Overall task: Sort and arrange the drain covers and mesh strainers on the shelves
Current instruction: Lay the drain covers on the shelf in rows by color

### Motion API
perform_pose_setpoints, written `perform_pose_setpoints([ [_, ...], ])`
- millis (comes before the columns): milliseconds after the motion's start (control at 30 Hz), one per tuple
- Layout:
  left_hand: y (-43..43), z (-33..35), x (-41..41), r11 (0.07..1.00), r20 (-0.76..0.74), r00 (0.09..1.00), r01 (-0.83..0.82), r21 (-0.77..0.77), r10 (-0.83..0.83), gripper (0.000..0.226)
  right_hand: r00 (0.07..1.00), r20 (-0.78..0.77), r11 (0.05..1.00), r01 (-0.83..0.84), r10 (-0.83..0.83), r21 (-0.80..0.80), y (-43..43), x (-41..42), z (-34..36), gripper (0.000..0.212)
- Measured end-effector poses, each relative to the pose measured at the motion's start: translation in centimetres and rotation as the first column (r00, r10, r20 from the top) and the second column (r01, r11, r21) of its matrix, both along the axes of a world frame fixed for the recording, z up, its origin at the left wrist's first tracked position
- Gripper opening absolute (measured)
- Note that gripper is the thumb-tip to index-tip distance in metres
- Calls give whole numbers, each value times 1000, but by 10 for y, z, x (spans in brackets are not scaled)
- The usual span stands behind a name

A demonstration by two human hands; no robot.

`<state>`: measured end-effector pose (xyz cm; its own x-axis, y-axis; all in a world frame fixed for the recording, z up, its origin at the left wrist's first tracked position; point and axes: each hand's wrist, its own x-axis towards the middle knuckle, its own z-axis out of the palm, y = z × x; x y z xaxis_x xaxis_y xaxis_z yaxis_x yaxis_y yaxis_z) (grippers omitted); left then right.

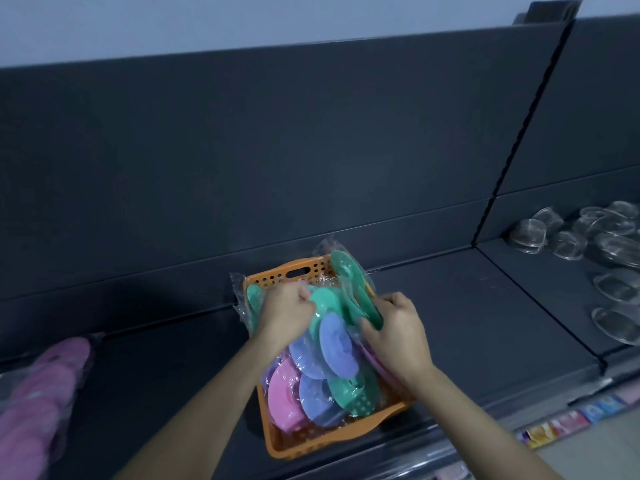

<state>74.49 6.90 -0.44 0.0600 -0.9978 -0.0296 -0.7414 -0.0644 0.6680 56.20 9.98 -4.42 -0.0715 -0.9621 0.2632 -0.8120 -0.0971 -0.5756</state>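
Observation:
An orange perforated basket [294, 271] stands on the dark shelf, filled with round drain covers in clear plastic wrap: green [346, 282], purple [336, 344] and pink [284, 393]. My left hand [285, 306] is closed on the wrap of a green cover near the basket's back left. At the basket's right side my right hand [398, 327] grips another wrapped green cover, tilted on edge. Several clear-wrapped mesh strainers [588, 237] lie on the neighbouring shelf section at the right.
A wrapped stack of pink covers [38, 393] lies at the left end of the shelf [467, 323]. A dark back panel [277, 150] rises behind. Price labels [561, 420] line the shelf's front edge at the lower right.

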Motion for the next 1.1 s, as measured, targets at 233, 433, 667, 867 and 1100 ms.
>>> perform_pose_setpoints([
  [233,-35,15,-5,980,100,995,15,-198,5,7,999,54,1000,-2,2,3,0,-1,0,10],
  [433,-56,20,-20,971,104,967,223,86,-231,68,996,93,1000,7,-9,25,-1,-2,1,13],
  [667,-89,39,-41,886,254,858,385,258,-447,64,995,95,999,16,-19,32,0,0,2,12],
  [867,-90,27,-43,920,194,902,357,162,-385,56,992,-113,998,-47,51,37,-2,3,0,31],
  [1100,-81,20,-19,989,7,992,124,-83,-124,17,995,-99,1000,-31,31,1,-4,9,11,5],
])
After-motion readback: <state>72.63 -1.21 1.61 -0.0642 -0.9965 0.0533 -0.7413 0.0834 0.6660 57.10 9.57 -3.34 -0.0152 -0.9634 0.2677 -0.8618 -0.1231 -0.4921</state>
